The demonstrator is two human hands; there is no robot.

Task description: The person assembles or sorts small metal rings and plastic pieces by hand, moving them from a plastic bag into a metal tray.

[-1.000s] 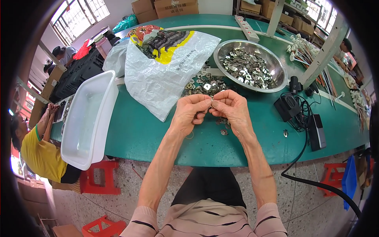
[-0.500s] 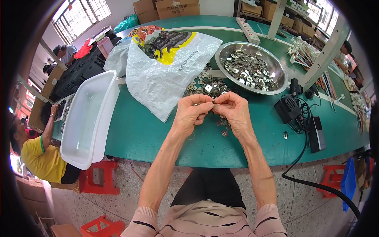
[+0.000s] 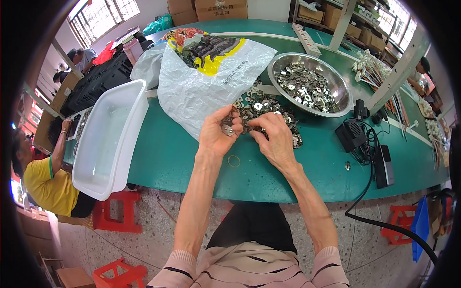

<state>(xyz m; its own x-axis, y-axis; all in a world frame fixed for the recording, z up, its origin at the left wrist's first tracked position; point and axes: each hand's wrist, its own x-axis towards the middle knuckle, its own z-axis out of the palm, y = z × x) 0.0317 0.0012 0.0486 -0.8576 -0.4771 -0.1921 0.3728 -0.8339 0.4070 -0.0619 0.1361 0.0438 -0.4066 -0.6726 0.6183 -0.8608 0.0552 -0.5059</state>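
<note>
My left hand (image 3: 217,132) is curled, palm up, around several small metal pieces (image 3: 227,128), shiny and partly round. Just to its right, my right hand (image 3: 274,136) reaches to the near edge of a loose pile of metal pieces (image 3: 259,105), thumb and fingers drawn together. What lies between those fingertips is too small to make out. Many of the pile's pieces are flat with a hole. Behind the pile stands a wide steel bowl (image 3: 347,103) holding many more of them. A thin yellowish ring (image 3: 234,161) lies on the green table in front of my left hand.
A white woven sack (image 3: 189,98) lies left of the pile, and a deep white plastic tub (image 3: 103,188) stands farther left. On the right are a black power adapter (image 3: 384,165) with coiled cables and a white post (image 3: 401,67). A person in yellow (image 3: 50,185) sits at far left.
My hands were pinched together at one small piece. Now they are apart: the left has turned up with metal pieces in it, the right has dropped to the pile. The view has shifted slightly.
</note>
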